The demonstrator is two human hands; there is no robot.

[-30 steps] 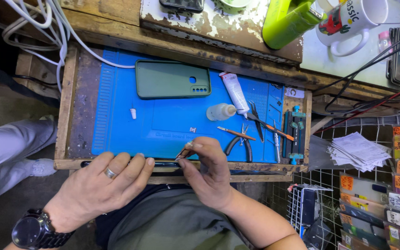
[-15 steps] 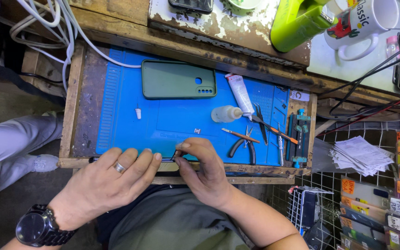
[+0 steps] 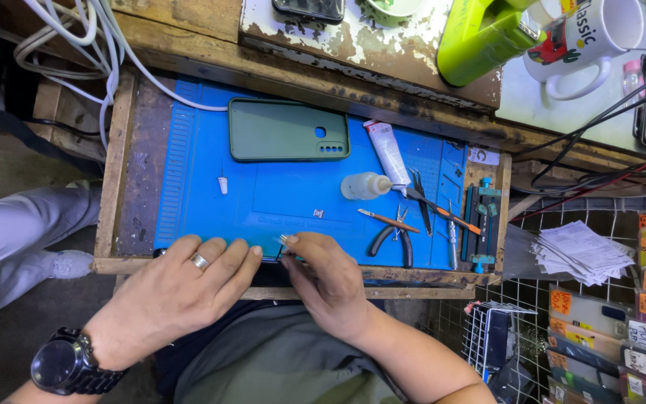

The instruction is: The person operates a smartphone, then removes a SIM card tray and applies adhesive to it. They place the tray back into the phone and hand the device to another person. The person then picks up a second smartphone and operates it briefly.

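Note:
My left hand, with a ring and a black wristwatch, lies flat over a dark flat device at the near edge of the blue work mat, fingers spread across it. My right hand pinches a small thin tool with its tip at the device's edge, just right of my left fingers. The device itself is almost fully hidden under my hands. A dark green phone case lies face down at the far side of the mat.
A white tube, small clear bottle, tweezers, pliers and screwdrivers lie on the mat's right. The mat sits in a wooden tray. White cables, a green container, a mug and stacked papers surround it.
My right hand has shifted slightly left along the mat's near edge, bringing the tool tip closer to my left fingers. The left hand stays pressed in place.

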